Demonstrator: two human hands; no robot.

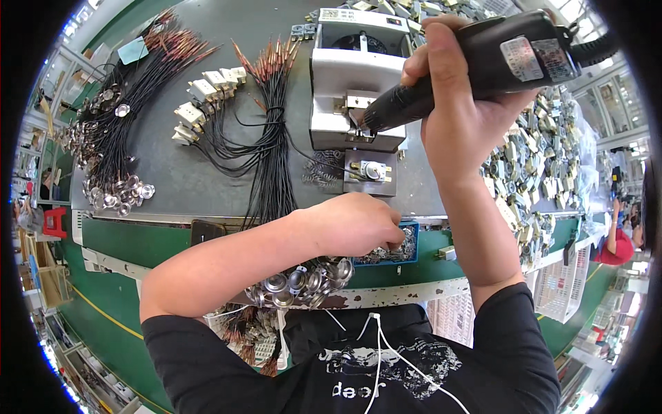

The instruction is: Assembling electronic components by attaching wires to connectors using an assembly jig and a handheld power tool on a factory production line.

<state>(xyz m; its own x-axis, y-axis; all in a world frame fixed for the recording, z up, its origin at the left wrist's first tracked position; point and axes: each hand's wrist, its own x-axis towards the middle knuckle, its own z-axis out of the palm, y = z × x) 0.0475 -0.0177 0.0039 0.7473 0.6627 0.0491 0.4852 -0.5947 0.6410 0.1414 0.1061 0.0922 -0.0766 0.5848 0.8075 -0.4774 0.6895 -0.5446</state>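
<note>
My right hand [452, 83] is wrapped round a black electric screwdriver [500, 55]. Its tip points down and left at the front of a white and grey screw feeder [338, 96]. My left hand [362, 224] reaches over a blue tray [416, 254] of small metal parts [407, 243]. Its fingers are curled and pinched together; what they hold, if anything, is hidden. Between the hands a white component [372, 170] with a wire sits in a metal fixture [352, 186]. Small springs [321, 169] lie left of this fixture.
Bundled black wires [274, 138] with white connectors [203, 90] lie left of the feeder. Another wire bundle [131, 90] with round metal caps is farther left. Loose components [534, 155] are heaped on the right. More metal caps [296, 283] hang by the table's front edge.
</note>
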